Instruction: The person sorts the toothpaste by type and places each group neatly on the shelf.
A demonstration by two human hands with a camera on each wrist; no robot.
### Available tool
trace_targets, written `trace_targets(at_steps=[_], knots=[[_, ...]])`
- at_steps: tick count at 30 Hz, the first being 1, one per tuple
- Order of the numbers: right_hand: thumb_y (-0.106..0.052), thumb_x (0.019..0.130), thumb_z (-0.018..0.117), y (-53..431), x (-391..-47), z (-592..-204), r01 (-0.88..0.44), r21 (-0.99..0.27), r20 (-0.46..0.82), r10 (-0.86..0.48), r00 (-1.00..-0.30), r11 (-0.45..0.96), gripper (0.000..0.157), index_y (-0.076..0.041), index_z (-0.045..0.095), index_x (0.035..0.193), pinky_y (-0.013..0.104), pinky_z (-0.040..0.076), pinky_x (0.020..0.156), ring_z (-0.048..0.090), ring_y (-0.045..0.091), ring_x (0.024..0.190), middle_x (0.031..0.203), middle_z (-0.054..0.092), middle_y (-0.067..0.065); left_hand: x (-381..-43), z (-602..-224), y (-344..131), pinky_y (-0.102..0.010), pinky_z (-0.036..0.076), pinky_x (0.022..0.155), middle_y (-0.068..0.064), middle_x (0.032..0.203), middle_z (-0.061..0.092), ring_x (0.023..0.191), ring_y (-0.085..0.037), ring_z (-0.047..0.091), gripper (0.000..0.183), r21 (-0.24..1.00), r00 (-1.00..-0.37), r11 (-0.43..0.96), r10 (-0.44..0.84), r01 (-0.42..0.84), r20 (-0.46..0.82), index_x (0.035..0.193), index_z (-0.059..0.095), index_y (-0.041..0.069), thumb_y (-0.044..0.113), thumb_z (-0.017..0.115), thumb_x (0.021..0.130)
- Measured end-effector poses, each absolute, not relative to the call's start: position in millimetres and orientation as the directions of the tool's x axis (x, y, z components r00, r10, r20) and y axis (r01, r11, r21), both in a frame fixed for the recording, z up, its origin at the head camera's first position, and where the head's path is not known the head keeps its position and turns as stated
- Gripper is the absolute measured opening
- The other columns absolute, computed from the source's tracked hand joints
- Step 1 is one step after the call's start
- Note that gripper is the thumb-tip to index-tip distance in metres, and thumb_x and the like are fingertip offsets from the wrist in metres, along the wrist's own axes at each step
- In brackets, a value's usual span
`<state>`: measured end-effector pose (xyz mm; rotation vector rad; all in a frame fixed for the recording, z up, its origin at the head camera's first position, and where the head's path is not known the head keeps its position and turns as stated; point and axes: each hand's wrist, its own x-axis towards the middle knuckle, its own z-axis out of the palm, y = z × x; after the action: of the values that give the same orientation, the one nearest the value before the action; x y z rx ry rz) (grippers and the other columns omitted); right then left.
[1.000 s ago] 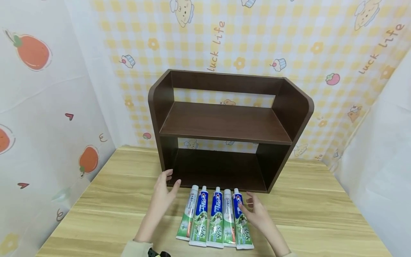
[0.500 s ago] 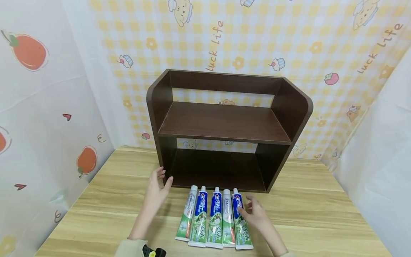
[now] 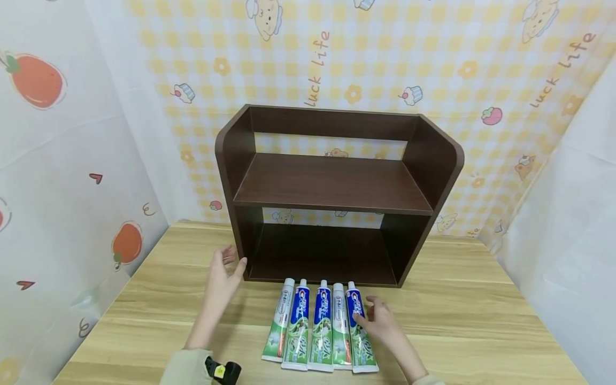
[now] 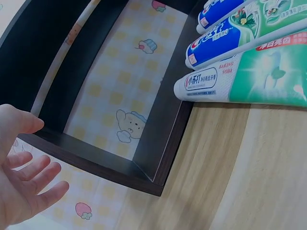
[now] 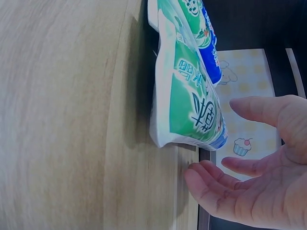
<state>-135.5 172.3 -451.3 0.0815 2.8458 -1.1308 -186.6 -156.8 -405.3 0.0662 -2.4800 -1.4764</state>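
Note:
Several toothpaste tubes lie side by side on the table, caps toward the shelf; white-and-green tubes point(image 3: 340, 326) alternate among blue-and-green ones point(image 3: 320, 327). My right hand point(image 3: 381, 322) is beside the rightmost tube point(image 3: 362, 337), its thumb overlapping that tube's edge in the head view. In the right wrist view the fingers point(image 5: 211, 187) are spread and loosely bent, holding nothing. My left hand point(image 3: 222, 277) hovers by the lower left front corner of the dark brown shelf point(image 3: 332, 208), left of the leftmost tube point(image 4: 268, 76). Its fingers point(image 4: 41, 179) are relaxed and apart, with nothing in them.
The two-tier shelf stands at the back of the wood-grain table point(image 3: 462, 321), just behind the tube caps. A yellow checked cloth point(image 3: 356, 53) hangs behind it, with white printed cloth point(image 3: 72, 160) on the left.
My left hand has moved left, away from the tubes, to the shelf's outer left side. The right hand has sunk slightly beside the rightmost tube. The head view has shifted slightly.

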Motion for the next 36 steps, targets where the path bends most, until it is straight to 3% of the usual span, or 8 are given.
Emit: trace_targets(at_steps=[19,36], knots=[[-0.022,0.077,0.069,170,-135,-455,0.080,-0.696,-0.101,0.013,-0.995,0.714,0.063,0.013,0.041,0.122,0.038,0.052,0.068,0.056,0.022,0.077,0.090,0.056,0.018,-209,-401,-163,-0.049,0.041,0.098,-0.027,0.127,0.043,0.117,-0.041,0.046,0.056,0.869,-0.978,0.491,-0.147,0.056,0.147,0.133,0.030,-0.008,0.015,0.055,0.089],[-0.025,0.078,0.069,162,-136,-458,0.143,-0.661,-0.184,0.026,-0.983,0.737,0.069,0.014,0.038,0.126,0.049,0.051,0.078,0.059,0.040,0.092,0.105,0.056,0.031,-227,-407,-161,-0.050,0.040,0.097,-0.030,0.128,0.042,0.116,-0.044,0.045,0.058,0.856,-0.983,0.516,-0.142,0.027,0.117,0.132,0.029,-0.009,0.016,0.056,0.088]])
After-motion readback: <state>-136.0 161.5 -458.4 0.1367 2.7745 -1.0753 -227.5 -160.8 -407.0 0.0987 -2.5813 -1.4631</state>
